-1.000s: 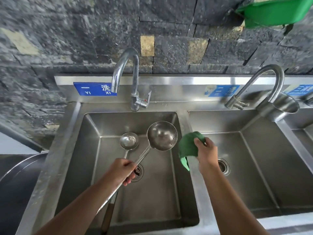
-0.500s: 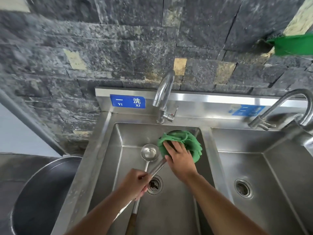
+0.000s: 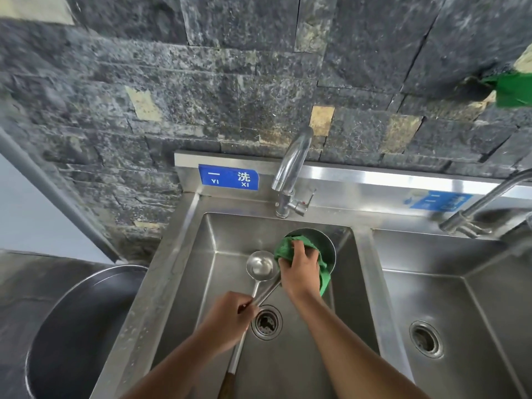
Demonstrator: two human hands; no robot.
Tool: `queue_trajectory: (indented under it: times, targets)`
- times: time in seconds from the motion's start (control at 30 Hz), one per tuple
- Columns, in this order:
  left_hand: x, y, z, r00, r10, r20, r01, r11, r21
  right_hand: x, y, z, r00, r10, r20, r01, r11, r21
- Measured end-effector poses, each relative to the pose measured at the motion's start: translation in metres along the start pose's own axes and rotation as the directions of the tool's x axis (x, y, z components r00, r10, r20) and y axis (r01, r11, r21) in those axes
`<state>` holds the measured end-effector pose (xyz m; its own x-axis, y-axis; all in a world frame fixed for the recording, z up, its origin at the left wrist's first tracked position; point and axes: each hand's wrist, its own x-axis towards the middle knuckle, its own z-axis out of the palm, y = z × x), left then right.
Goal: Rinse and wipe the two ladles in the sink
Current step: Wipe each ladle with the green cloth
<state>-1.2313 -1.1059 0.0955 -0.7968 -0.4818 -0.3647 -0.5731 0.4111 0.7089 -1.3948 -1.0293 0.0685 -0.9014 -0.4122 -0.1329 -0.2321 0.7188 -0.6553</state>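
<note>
Above the drain [image 3: 266, 322], our left hand [image 3: 227, 321] clamps both slick, stiff ladle handles [image 3: 260, 295] while our right hand [image 3: 299, 269] presses the soft green cloth [image 3: 288, 247] into the large ladle [image 3: 326, 246].

Both bare forearms reach in from the bottom. Left hand [image 3: 227, 321] is curled into a fist-like grip, knuckles up. Right hand [image 3: 299, 272] sits further forward, palm down, fingers [image 3: 300, 249] bent and pressing.

Even, bright daylight – a glare band runs along the steel backsplash [image 3: 374, 175]; soft shadows fall under both arms; the wide lens bends the edges, and the right faucet [image 3: 483, 203] is blurred
</note>
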Motion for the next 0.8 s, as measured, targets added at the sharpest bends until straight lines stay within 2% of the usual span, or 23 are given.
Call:
queue_trajectory:
  times: [0.07,0.13,0.23,0.3,0.37,0.4,0.47,0.53,0.63,0.7,0.8]
  targets:
    - [0.003,0.001,0.0,0.999,-0.028,0.015,0.029,0.998,-0.06,0.006,0.006,-0.005,0.987,-0.159,-0.02,0.155,0.979,-0.13]
    - [0.002,0.004,0.0,0.998,-0.038,0.041,0.043,0.993,-0.113,0.015,0.011,-0.016,0.943,-0.333,0.013,0.321,0.896,-0.308]
    - [-0.001,0.007,0.005,1.0,-0.015,0.025,0.018,0.992,-0.124,0.035,0.022,-0.033,0.826,-0.547,0.136,0.525,0.66,-0.537]
    - [0.0,0.007,0.006,1.0,-0.017,0.01,0.018,0.992,-0.122,0.042,0.025,-0.043,0.759,-0.611,0.225,0.593,0.506,-0.626]
    - [0.004,0.01,0.005,1.0,0.001,-0.002,-0.001,0.995,-0.097,0.048,0.029,-0.05,0.73,-0.634,0.253,0.605,0.428,-0.672]
    - [0.007,0.012,0.005,1.0,0.021,-0.022,-0.023,0.997,-0.073,0.05,0.028,-0.052,0.747,-0.623,0.231,0.584,0.45,-0.676]
    - [0.011,0.017,0.002,0.997,0.053,-0.061,-0.056,0.997,-0.048,0.046,0.024,-0.051,0.82,-0.554,0.146,0.515,0.601,-0.61]
    - [0.015,0.018,0.003,0.996,0.059,-0.063,-0.064,0.996,-0.069,0.035,0.02,-0.044,0.896,-0.441,0.052,0.414,0.787,-0.458]
    - [0.016,0.02,0.014,0.996,0.048,-0.072,-0.056,0.992,-0.115,0.02,0.011,-0.034,0.966,-0.239,-0.093,0.217,0.954,-0.206]
    - [0.016,0.022,0.024,0.995,0.045,-0.089,-0.055,0.992,-0.117,0.008,0.007,-0.024,0.972,-0.103,-0.213,0.095,0.994,-0.047]
    - [0.021,0.025,0.041,0.993,0.054,-0.106,-0.07,0.986,-0.152,-0.01,0.005,-0.007,0.906,-0.048,-0.42,0.13,0.977,0.168]
